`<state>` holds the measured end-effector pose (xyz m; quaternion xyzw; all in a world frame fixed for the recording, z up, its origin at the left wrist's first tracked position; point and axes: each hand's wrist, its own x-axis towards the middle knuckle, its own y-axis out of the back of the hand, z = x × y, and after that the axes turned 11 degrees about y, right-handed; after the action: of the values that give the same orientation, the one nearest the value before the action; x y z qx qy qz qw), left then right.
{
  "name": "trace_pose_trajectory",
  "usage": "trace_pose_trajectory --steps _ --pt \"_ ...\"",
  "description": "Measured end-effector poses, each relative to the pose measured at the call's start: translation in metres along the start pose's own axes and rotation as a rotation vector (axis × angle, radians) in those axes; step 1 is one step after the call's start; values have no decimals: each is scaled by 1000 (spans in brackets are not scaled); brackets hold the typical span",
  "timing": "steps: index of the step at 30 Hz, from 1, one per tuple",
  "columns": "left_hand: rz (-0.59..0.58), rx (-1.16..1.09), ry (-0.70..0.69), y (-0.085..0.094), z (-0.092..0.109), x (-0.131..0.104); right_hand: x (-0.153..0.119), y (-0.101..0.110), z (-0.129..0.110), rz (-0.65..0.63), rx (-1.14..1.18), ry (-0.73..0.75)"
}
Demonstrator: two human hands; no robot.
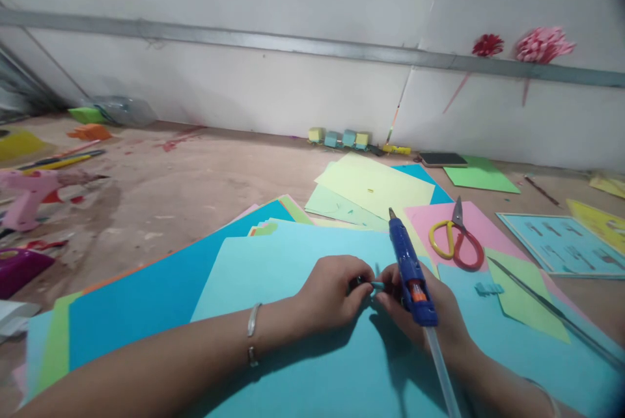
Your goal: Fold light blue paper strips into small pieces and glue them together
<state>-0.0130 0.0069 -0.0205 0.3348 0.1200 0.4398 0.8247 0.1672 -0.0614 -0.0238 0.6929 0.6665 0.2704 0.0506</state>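
My left hand [336, 293] is closed in a pinch on one end of a small light-blue paper piece [377, 286]. Fingertips of my right hand [446, 314] meet it at the other end. A blue hot glue gun [405, 255] is held in my right hand, its nozzle pointing up and away and a clear glue stick [442, 366] sticking out behind. Most of its handle is hidden by the hand. Both hands are just above a light-blue paper sheet [273, 275]. Right of them lies a small cut blue paper piece [489, 289].
Scissors [456, 239] with yellow and red handles lie on pink paper. A long metal blade or ruler [551, 307] crosses green paper at right. A pink glue gun [29, 193] lies far left. Small paper blocks [339, 138] line the wall [219, 79].
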Motion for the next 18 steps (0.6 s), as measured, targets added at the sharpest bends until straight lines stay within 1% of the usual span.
trace_pose_trajectory --steps 3,5,10,13,16,18 --pt "23 44 -45 -1 0 -2 1 -1 0 -25 -126 64" --pt "29 72 -77 -2 -1 -4 1 -1 -2 -19 -164 81" --pt "35 54 -107 -6 -3 -6 -1 0 -4 -5 -119 68" --pt "31 17 -93 -5 -2 -6 1 0 -2 13 -54 1" --pt "41 -66 -18 -1 -2 -4 8 3 -2 86 75 -115" --pt "44 -147 38 1 -1 -2 14 7 -3 106 199 -180"
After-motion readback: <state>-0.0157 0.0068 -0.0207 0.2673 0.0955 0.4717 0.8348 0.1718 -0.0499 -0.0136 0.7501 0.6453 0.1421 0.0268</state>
